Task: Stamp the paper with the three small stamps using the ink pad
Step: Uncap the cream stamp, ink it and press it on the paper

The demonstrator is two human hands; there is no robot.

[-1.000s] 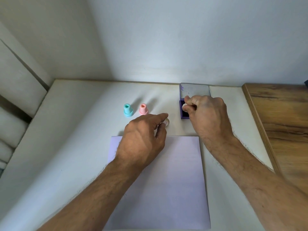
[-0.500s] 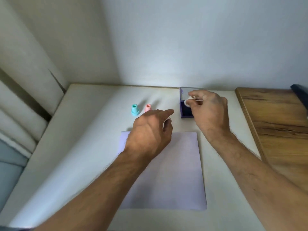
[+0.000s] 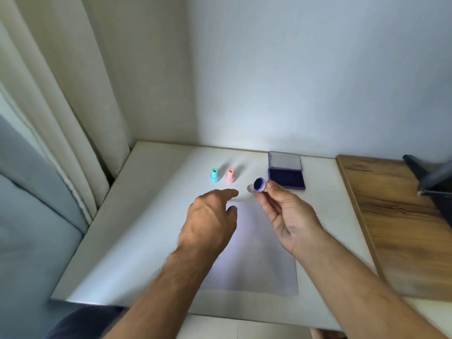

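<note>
My right hand [image 3: 286, 214] holds a small stamp [image 3: 259, 184] off the table, its round face dark with ink and turned up towards me. A small clear cap [image 3: 250, 188] lies on the table just left of it. The open ink pad [image 3: 286, 180] lies behind, its lid folded back. A teal stamp [image 3: 214, 175] and a pink stamp [image 3: 230, 175] stand upright side by side at the back left. My left hand [image 3: 210, 218] hovers over the top left corner of the pale purple paper [image 3: 256, 263], fingers apart, holding nothing.
The white table [image 3: 137, 216] ends at a curtain and a grey cushion on the left. A wooden surface [image 3: 401, 216] adjoins on the right, with a dark object [image 3: 430, 182] at its far edge. White walls close the back.
My right hand lifted the stamp off the ink pad and turned its inked face up. My left hand drew back slightly from the cap. The view tilted up and shifted.
</note>
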